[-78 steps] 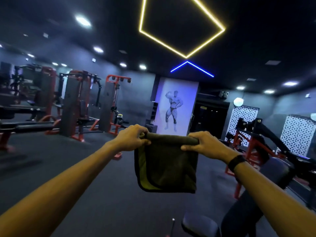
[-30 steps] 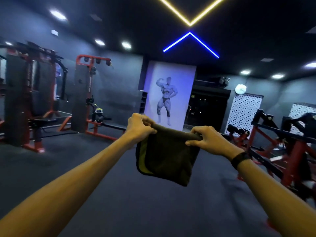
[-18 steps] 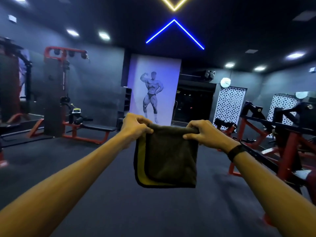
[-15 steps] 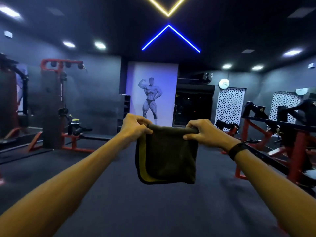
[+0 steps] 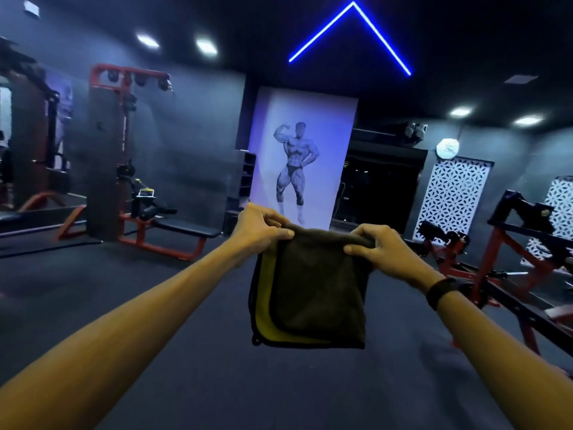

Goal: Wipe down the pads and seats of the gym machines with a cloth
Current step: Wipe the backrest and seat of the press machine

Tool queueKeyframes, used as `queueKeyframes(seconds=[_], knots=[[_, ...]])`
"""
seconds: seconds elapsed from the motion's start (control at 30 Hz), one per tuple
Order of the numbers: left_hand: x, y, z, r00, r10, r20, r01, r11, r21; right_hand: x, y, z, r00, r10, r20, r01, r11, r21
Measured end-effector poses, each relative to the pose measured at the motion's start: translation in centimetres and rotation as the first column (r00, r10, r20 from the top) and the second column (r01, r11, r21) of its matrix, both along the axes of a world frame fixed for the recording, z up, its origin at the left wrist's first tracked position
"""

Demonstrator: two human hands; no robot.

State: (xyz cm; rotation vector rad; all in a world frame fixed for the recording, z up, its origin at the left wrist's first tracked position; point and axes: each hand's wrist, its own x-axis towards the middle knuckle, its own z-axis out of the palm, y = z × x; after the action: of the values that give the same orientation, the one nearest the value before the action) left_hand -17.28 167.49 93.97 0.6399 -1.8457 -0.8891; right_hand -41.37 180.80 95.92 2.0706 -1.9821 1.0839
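Both my left hand [image 5: 260, 231] and right hand [image 5: 383, 252] pinch the top fold of the folded dark-olive, yellow-lined microfibre cloth [image 5: 313, 293], fingers closed, probably keeping it flat for wiping.

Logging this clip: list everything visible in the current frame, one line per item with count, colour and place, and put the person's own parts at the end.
cloth: 1, dark olive with yellow inner layer, folded, hanging centre frame
cable machine: 1, red frame with dark stack, left
bench pad: 1, black on red frame, left of centre, on the floor
plate-loaded machine: 1, red and black, right
poster: 1, pale with bodybuilder figure, back wall centre
blue light strip: 1, V-shaped, ceiling
lattice panels: 2, white, back right
clock: 1, white, round, above the nearer panel
floor: dark
wristband: 1, black, right wrist
left hand: pinching the cloth's top left corner
right hand: pinching its top right corner
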Motion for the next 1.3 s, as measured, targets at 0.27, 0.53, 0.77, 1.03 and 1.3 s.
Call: queueKeyframes(seconds=[0.27,0.53,0.77,1.03,1.3], knots=[[-13.9,-15.5,2.2,0.997,-0.077,-0.024,0.078,0.997,0.017,-11.4,-12.3,2.2,0.898,0.015,0.439,0.007,0.999,-0.049],[-30.5,-26.6,3.3,0.976,-0.2,-0.081,0.2,0.98,-0.015,-26.7,-19.7,1.6,0.67,-0.007,0.742,0.14,0.983,-0.117],[-44.1,-33.9,1.2,0.95,-0.294,-0.11,0.301,0.952,0.052,-38.9,-24.8,-0.8,0.623,0.06,0.78,0.123,0.977,-0.173],[-61.3,-43.0,5.0,0.931,-0.337,-0.139,0.34,0.94,-0.007,-54.2,-32.7,2.9,0.645,0.126,0.753,0.113,0.96,-0.257],[-74.5,-51.1,3.4,0.929,-0.328,-0.172,0.343,0.937,0.069,-66.5,-41.6,1.5,0.628,0.118,0.769,0.115,0.963,-0.242]])
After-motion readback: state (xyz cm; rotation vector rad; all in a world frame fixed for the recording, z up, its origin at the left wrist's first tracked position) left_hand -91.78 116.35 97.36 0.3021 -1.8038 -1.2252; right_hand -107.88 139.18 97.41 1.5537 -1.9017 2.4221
